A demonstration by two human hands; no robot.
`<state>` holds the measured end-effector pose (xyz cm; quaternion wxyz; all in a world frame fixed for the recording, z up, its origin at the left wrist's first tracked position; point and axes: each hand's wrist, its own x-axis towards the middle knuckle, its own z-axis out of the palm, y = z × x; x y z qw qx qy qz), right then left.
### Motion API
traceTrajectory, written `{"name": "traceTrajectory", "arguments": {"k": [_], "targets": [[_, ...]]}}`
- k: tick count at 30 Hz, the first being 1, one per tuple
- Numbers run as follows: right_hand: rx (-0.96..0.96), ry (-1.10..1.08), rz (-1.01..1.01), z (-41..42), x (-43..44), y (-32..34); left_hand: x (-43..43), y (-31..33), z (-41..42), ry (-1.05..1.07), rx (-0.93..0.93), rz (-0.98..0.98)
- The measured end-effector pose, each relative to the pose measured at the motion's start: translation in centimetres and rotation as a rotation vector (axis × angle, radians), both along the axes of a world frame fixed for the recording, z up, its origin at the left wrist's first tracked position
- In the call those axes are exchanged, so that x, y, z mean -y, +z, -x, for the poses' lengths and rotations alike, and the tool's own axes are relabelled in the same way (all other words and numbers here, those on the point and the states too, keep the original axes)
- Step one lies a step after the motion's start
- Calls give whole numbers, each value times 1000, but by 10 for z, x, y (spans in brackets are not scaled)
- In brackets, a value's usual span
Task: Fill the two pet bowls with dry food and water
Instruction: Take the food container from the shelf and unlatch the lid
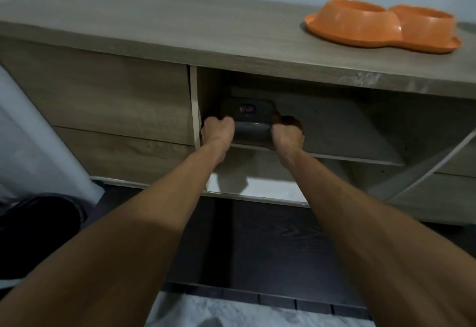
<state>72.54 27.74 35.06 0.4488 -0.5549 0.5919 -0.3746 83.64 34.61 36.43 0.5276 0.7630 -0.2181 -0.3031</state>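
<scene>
An orange double pet bowl (381, 27) sits on the wooden cabinet top (180, 27) at the right; I cannot see inside its two cups. In the open compartment below, a dark grey lidded container (247, 118) with a small label on its lid rests on the shelf (334, 156). My left hand (217, 130) grips its left side and my right hand (287, 133) grips its right side. Something brown shows just beyond my right hand; I cannot tell what it is.
The cabinet door (422, 172) hangs open to the right of the compartment. Closed drawer fronts (103, 110) lie to the left. Dark floor (257, 244) spreads below, with a pale rug (231, 311) at the bottom and a white panel (38, 146) at the left.
</scene>
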Motion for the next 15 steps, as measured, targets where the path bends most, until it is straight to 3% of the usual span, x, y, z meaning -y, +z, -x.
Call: {"name": "traceTrajectory", "arguments": {"k": [6, 15], "targets": [[67, -53, -77, -3, -16, -3, -5, 2, 4, 6, -94, 11], [35, -124, -213, 38, -100, 64, -80, 67, 53, 67, -254, -66]]}}
